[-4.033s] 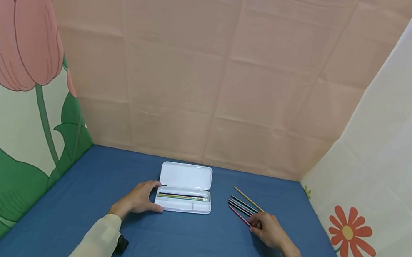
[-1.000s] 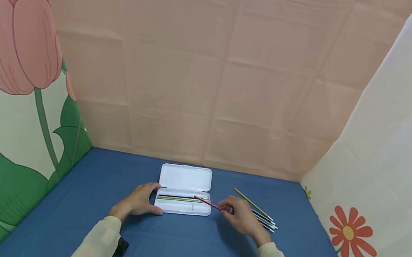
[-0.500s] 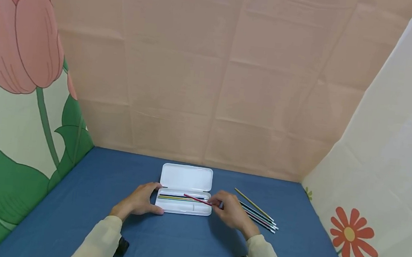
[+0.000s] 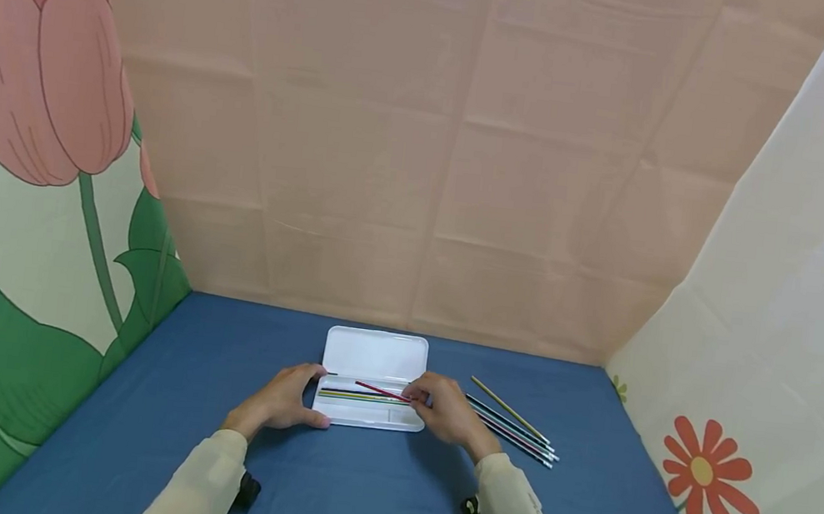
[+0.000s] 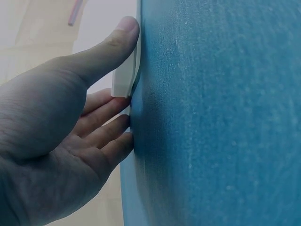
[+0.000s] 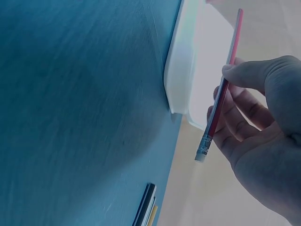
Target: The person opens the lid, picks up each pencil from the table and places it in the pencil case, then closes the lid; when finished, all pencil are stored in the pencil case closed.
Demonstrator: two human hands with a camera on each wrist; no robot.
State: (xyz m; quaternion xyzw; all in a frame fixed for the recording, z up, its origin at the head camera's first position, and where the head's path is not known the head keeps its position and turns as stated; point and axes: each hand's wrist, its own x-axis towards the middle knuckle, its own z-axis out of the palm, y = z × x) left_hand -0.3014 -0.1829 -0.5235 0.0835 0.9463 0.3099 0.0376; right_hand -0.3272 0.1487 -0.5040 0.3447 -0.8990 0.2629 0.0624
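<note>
In the head view, I see the right hand (image 4: pixel 444 411) over the three o'clock end of a white box (image 4: pixel 350 412), pinching a red pencil (image 4: pixel 383 391). The pencil reaches from the fingers toward a point between nine and ten o'clock, slightly skewed from the row of pencils (image 4: pixel 352 397) lying nine-to-three inside. More loose pencils (image 4: pixel 514 431) lie toward four o'clock from that hand. The left hand (image 4: pixel 281 401) holds the box's nine o'clock end, thumb and fingers apart.

The left wrist view shows its thumb stretched along the box's side, fingertips at the end wall.

In the right wrist view, the red pencil runs from about seven to one o'clock, eraser lowest, gripped mid-shaft by thumb and fingers, tilted beside the box.
</note>
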